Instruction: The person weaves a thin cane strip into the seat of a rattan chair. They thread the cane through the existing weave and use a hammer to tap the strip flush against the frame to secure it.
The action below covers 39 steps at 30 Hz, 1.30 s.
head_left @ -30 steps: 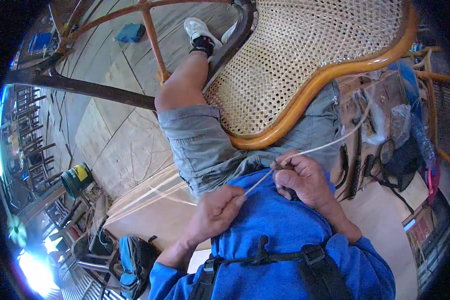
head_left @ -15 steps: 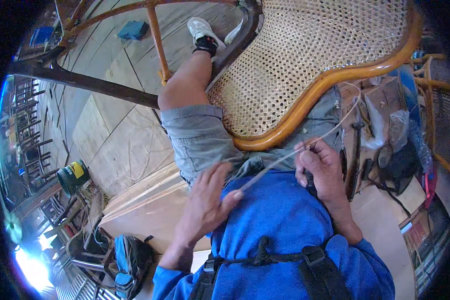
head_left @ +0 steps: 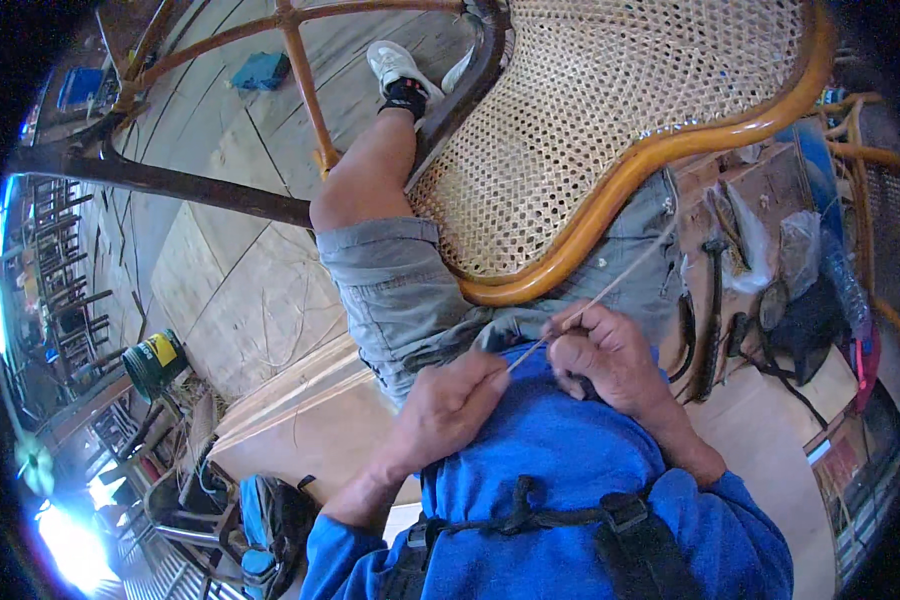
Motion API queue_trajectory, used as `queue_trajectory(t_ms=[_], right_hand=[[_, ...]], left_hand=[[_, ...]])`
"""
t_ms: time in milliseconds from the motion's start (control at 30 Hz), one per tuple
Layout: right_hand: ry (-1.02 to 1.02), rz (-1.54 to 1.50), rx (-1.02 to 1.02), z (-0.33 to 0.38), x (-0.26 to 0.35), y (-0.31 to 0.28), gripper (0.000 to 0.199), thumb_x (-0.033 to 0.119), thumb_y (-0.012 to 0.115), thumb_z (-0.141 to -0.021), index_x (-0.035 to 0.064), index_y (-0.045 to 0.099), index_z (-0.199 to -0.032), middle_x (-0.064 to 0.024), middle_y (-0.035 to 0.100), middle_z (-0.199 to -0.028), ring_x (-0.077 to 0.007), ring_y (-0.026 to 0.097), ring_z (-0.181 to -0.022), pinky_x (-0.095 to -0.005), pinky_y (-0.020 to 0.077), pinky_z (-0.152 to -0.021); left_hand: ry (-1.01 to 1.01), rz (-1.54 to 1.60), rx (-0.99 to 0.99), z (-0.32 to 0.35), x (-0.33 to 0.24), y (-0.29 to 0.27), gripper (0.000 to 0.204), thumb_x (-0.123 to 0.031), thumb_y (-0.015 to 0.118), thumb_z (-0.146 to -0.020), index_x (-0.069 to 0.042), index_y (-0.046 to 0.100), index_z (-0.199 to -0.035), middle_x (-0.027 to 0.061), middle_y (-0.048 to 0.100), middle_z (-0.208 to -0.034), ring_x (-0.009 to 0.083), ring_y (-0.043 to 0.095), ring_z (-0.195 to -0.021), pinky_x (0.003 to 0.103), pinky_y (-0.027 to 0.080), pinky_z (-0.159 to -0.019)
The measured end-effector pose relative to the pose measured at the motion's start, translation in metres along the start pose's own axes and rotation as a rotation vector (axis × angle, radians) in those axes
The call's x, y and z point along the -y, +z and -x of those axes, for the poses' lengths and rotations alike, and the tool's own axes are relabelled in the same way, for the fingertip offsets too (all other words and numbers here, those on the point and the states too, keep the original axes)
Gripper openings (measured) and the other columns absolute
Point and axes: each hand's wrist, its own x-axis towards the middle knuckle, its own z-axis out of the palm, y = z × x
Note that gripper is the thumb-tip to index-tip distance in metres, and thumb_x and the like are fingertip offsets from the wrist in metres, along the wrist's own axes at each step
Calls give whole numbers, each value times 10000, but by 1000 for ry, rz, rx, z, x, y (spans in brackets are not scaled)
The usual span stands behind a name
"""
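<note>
A thin, pale cane strand (head_left: 610, 287) runs between my two hands in front of the blue shirt, its far length slanting up to the right. My left hand (head_left: 452, 402) is closed round its near end, thumb pressed against the fingers. With thumb and forefinger my right hand (head_left: 610, 358) pinches the strand farther along; something small and dark shows under its curled fingers, too hidden to name. Across my lap leans a woven cane panel (head_left: 580, 130) with an open hexagonal weave. Its curved, glossy orange-brown rattan frame (head_left: 625, 190) lies just beyond my hands.
Hand tools (head_left: 712, 320) and clear plastic bags (head_left: 745, 245) lie on a board at the right. Dark frame poles (head_left: 200, 190) cross the upper left. A green bucket (head_left: 154, 362), pale wood strips (head_left: 290, 400) and a blue-black backpack (head_left: 270, 530) are at the left.
My left hand has closed on the strand and shifted slightly right. My right hand has moved left and down along the strand, which is now straighter, its far loop gone.
</note>
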Motion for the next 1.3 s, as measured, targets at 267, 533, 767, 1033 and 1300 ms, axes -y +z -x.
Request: queue_trajectory(t_ms=[267, 533, 767, 1033, 1300], right_hand=[[-41, -26, -49, -2, -2, -6, 224, 218, 562, -870, 21, 487, -947, -39, 504, -633, -90, 445, -456, -219, 369, -416], [-33, 94, -16, -2, 13, -5, 264, 141, 572, -853, 26, 459, -1062, -46, 541, -669, -83, 473, -482, -210, 379, -417], [-82, 65, -99, -3, 17, -1, 140, 107, 576, -844, 23, 511, -935, -10, 516, -652, -53, 467, -499, -202, 382, -428], [-39, 241, 2, -6, 4, 2, 300, 207, 644, -814, 20, 505, -1003, -6, 531, -677, -49, 479, -503, -204, 383, -421], [-9, 87, 13, 0, 0, 5, 307, 217, 615, -838, -11, 496, -1007, -26, 528, -680, -64, 457, -533, -204, 368, -459]], left_hand=[[-216, 224, 140, 78, 46, -47, 180, -183, 537, -877, -12, 593, -869, 61, 558, -685, 132, 531, -617, 267, 429, -559], [-295, 256, 47, 28, 25, -18, 174, -178, 489, -908, -25, 572, -899, 30, 532, -665, 90, 479, -552, 244, 405, -506], [-101, 147, 54, -25, -15, 0, 158, -161, 492, -895, -18, 552, -921, 74, 531, -636, 134, 518, -574, 286, 438, -550], [-81, 155, -68, -21, -7, 12, 143, -150, 512, -878, -14, 543, -908, 140, 556, -734, 238, 569, -642, 332, 457, -607], [4, 12, -21, -5, 0, 3, 127, -138, 525, -862, -27, 556, -915, 167, 569, -768, 288, 604, -700, 349, 466, -600]])
